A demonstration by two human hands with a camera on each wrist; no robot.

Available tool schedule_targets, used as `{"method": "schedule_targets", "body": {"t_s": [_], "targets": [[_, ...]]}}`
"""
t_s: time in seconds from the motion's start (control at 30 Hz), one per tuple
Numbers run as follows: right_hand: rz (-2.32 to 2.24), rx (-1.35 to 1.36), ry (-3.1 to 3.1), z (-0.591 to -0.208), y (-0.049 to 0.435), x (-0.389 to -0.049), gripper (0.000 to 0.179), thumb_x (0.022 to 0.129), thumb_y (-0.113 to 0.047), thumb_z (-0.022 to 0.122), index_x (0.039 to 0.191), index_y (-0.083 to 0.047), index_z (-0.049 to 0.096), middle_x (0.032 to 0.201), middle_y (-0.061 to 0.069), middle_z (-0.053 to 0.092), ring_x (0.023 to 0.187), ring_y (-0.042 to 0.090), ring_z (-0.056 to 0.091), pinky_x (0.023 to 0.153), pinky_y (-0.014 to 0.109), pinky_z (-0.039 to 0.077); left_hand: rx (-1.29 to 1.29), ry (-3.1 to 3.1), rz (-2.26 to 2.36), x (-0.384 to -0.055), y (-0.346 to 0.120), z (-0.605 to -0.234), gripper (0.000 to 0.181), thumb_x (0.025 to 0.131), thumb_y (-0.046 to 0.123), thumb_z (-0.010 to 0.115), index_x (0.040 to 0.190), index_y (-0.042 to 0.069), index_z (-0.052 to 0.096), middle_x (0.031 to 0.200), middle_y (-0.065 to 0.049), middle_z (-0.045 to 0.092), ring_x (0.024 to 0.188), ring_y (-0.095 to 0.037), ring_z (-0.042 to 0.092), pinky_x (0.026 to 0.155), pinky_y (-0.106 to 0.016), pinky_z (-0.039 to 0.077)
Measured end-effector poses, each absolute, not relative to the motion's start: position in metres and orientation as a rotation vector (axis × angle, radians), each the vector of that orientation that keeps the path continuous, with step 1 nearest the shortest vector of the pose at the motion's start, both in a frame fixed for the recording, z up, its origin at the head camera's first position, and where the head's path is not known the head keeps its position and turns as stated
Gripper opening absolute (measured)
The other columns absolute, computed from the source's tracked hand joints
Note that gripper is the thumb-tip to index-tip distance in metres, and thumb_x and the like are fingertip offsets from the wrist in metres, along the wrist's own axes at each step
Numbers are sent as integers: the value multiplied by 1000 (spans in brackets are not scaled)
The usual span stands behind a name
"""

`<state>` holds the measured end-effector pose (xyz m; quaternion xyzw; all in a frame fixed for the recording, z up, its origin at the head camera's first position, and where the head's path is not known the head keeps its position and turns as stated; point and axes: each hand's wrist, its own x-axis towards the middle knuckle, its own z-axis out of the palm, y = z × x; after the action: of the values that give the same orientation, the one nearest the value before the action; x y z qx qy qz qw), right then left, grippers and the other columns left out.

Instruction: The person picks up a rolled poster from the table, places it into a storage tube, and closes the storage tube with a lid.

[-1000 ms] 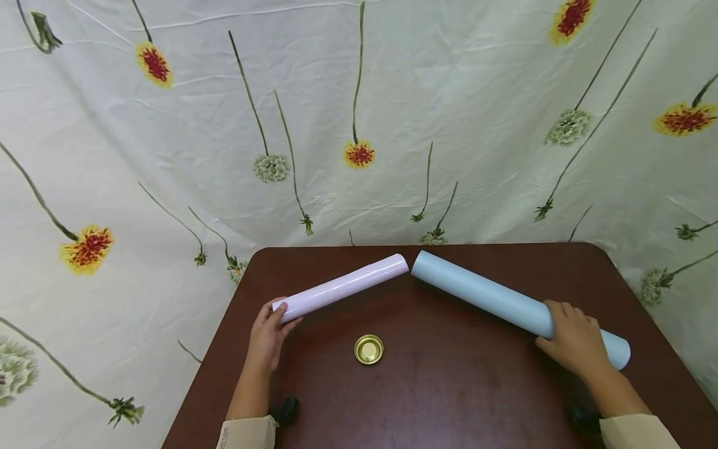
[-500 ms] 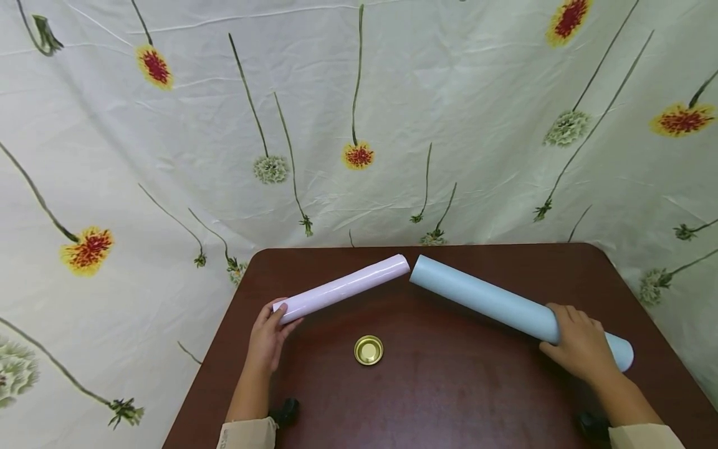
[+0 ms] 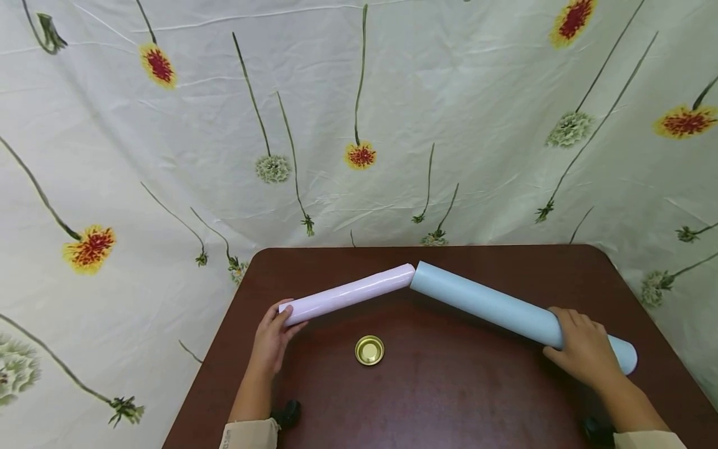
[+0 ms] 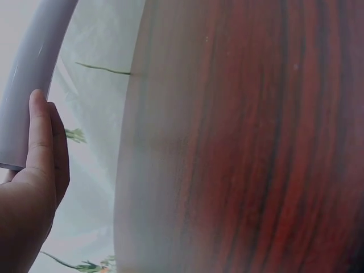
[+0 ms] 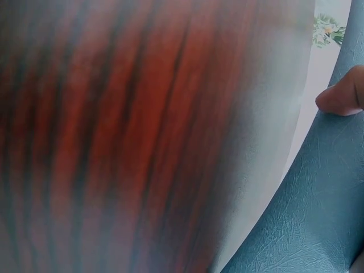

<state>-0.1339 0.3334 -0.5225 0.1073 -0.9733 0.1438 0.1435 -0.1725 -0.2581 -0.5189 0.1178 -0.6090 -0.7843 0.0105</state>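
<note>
My left hand point(image 3: 273, 340) grips the near end of a glossy pale lilac roll point(image 3: 350, 293), thumb on top; in the left wrist view the roll point(image 4: 37, 68) rises from the hand point(image 4: 34, 165). My right hand point(image 3: 583, 346) holds a thicker light blue roll point(image 3: 482, 297) from above, close to its near right end. In the right wrist view only the thumb point(image 5: 344, 94) shows against the blue roll point(image 5: 301, 210). The far ends of both rolls meet or nearly meet at the back middle of the table; whether they touch I cannot tell.
A small round gold-coloured dish point(image 3: 369, 350) lies on the dark brown wooden table point(image 3: 449, 399) between the arms. Behind the table hangs a white cloth point(image 3: 482, 93) printed with flowers.
The lilac roll's far end has dropped slightly and come nearer the blue roll's end. The blue roll and right hand have shifted a little rightward and toward me.
</note>
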Motion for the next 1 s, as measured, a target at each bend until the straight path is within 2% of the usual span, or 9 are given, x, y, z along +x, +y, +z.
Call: {"method": "schedule_targets", "body": {"t_s": [0.33, 0.67, 1.0], "targets": [[412, 346, -2762, -524, 335, -134, 81, 61, -18, 90, 130, 2, 52, 116, 27, 62, 102, 48, 58, 79, 67, 41, 323, -1877, -2487, -172, -257, -520, 46, 107, 16, 49, 146, -6, 36, 135, -10, 39, 109, -16, 59, 89, -31, 60], [411, 369, -2747, -524, 335, -132, 81, 60, -17, 90, 130, 0, 53, 117, 26, 62, 105, 48, 57, 83, 66, 39, 317, -1926, -2470, -170, -257, -515, 50, 107, 17, 49, 151, 1, 33, 137, -8, 37, 109, -14, 59, 89, -29, 59], [408, 389, -2746, -523, 333, -131, 81, 60, -17, 91, 129, -1, 54, 118, 26, 63, 106, 47, 57, 85, 65, 38, 360, -1809, -2469, -169, -254, -512, 37, 105, 11, 51, 137, 6, 34, 131, -6, 40, 104, -10, 62, 87, -29, 59]]}}
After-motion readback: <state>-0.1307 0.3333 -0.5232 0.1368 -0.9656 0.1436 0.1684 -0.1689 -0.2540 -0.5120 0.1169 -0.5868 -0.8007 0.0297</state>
